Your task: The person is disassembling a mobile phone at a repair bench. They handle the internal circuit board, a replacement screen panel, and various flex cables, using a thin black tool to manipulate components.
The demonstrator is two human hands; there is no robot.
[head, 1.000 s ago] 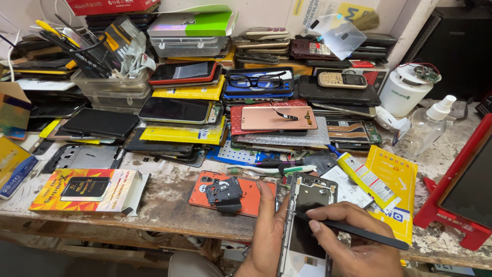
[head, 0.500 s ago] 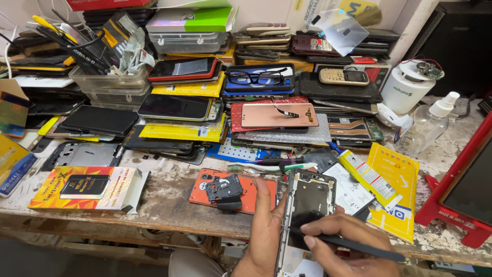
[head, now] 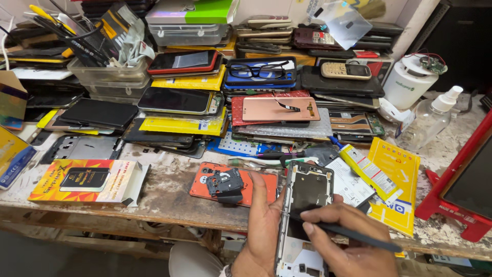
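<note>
The surface (head: 169, 192) is worn and full of phones and phone parts, piled in stacks at the back; an orange phone back (head: 233, 183) with a small black part on it lies just beside the left hand (head: 264, 231); a flat yellow and red box (head: 84, 179) lies further to the left; a yellow packet (head: 394, 184) and a long yellow tube (head: 365, 166) lie to the right; a clear spray bottle (head: 429, 120) and a white round tub (head: 412, 82) stand at the far right; one pair of black glasses (head: 261, 70) rests on a blue box in the middle stack; nothing lies over the open phone frame (head: 306, 215), only the right hand's fingers cross its lower part; the left hand comes up from below with the palm turned to the frame, its grip closed around the frame's left edge with the thumb pointing up along the side; the frame is held near the front edge of the surface, close to the person, with its black inside facing up; the right hand (head: 348, 243) has its grip pinched shut on a thin dark tool (head: 353, 233), held like a pen, with the tip touching the frame's inside; there are two hands, one frame and one tool.
</note>
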